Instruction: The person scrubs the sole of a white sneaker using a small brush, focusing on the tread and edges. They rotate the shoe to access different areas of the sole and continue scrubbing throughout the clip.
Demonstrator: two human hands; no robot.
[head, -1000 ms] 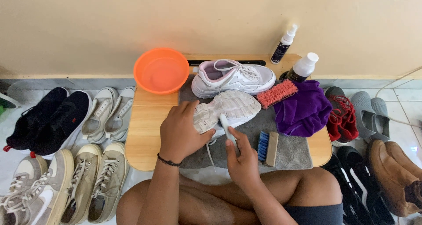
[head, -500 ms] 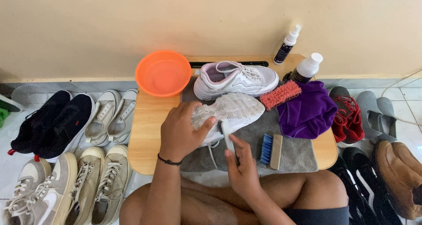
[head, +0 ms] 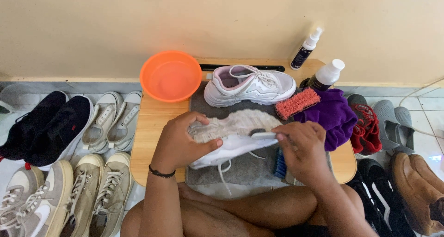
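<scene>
My left hand (head: 182, 142) grips a white sneaker (head: 233, 135) by its heel end, turned on its side with the dirty sole facing me. My right hand (head: 300, 149) holds a small white-handled brush (head: 260, 135) with its dark bristles pressed against the sole near the toe. Both hands work over a grey mat (head: 245, 170) on a low wooden table (head: 148, 140). The second white sneaker (head: 249, 84) stands upright at the back of the mat.
An orange basin (head: 170, 75), a red brush (head: 297, 102), a purple cloth (head: 334, 116), a blue brush (head: 279, 165) and two spray bottles (head: 305, 49) (head: 326, 75) sit on the table. Several pairs of shoes (head: 60, 172) line the floor on both sides. My bare legs lie below.
The sneaker has been turned so more of its sole faces me. My right hand has moved up and right, bringing the brush onto the sole.
</scene>
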